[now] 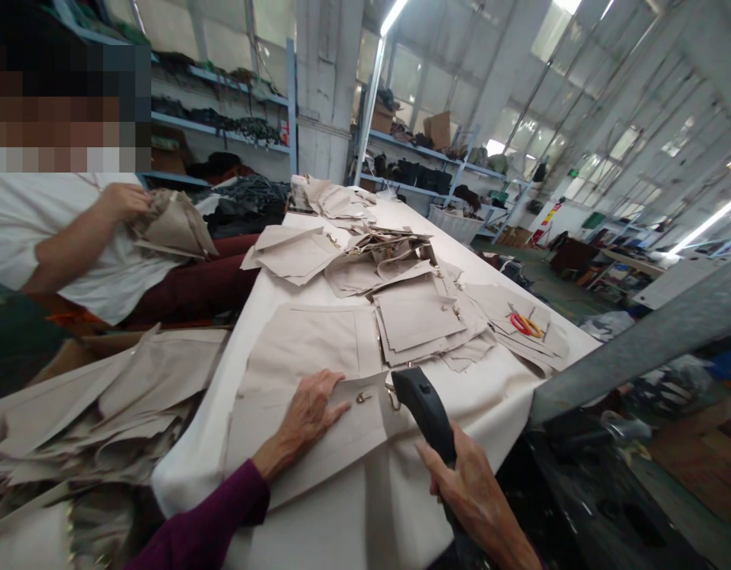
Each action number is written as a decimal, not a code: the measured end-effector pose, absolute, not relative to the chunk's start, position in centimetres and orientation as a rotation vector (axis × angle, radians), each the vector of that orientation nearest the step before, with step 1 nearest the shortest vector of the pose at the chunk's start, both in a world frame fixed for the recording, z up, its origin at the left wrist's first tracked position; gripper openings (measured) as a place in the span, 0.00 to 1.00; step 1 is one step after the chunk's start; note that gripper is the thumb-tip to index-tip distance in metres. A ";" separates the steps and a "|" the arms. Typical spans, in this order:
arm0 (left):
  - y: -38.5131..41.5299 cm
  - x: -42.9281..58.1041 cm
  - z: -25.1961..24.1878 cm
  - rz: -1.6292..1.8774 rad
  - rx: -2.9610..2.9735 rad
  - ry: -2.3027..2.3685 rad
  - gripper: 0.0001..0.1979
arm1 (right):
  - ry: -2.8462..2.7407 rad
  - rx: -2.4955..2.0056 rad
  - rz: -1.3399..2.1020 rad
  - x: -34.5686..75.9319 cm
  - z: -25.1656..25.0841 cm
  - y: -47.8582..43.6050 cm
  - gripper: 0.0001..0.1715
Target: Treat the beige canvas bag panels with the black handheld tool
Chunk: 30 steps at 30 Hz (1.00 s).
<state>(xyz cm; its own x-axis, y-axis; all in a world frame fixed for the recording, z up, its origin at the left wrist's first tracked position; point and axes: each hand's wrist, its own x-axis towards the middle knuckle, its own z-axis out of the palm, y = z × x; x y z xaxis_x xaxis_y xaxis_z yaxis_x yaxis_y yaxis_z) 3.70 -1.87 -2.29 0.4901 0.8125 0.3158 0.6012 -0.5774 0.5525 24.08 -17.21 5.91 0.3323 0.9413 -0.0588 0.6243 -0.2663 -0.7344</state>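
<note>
My left hand (pixel 309 419) lies with fingers spread on a flat beige panel (pixel 341 443), which looks like fabric or leather. A small gold metal fitting (pixel 363 398) sits on the panel, just right of my fingertips. In my right hand (pixel 469 483) is a black curved handheld tool (pixel 428 408), its grip wrapped by my fingers. The tool's head is over the panel's right end, beside a gold metal loop (pixel 393 396). I cannot make out whether it touches the panel. A larger beige piece (pixel 311 340) lies flat just beyond my left hand.
Stacked beige pieces (pixel 416 321) with metal fittings cover the white table (pixel 489 396) ahead. Red-and-yellow-handled scissors (pixel 525 324) lie at right. A box of beige pieces (pixel 133 396) stands left. Another person (pixel 74 237) sits there holding a beige piece. A metal bar (pixel 638 348) slants across the right.
</note>
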 end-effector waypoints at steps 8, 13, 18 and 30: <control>1.6 3.4 4.9 0.539 2.909 1.134 0.10 | -1.296 -2.042 0.846 26.6 6.2 -20.8 0.19; 4.4 2.2 14.1 0.865 3.275 1.250 0.12 | -1.260 -1.983 0.766 27.0 7.3 -22.0 0.19; 1.4 3.6 12.6 0.833 3.276 0.948 0.14 | -1.267 -1.972 0.759 27.1 7.7 -22.9 0.18; -8.5 5.4 -4.0 0.720 3.155 1.025 0.17 | -1.329 -2.043 0.847 25.6 7.7 -23.8 0.18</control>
<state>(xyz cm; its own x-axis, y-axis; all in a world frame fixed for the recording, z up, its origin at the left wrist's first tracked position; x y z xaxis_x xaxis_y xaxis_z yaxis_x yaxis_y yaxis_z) 5.45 -8.45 -4.03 0.7321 0.4993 0.4634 0.6053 -0.7889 -0.1062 25.58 -23.81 7.66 0.3109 0.9278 -0.2060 0.5786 -0.3568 -0.7334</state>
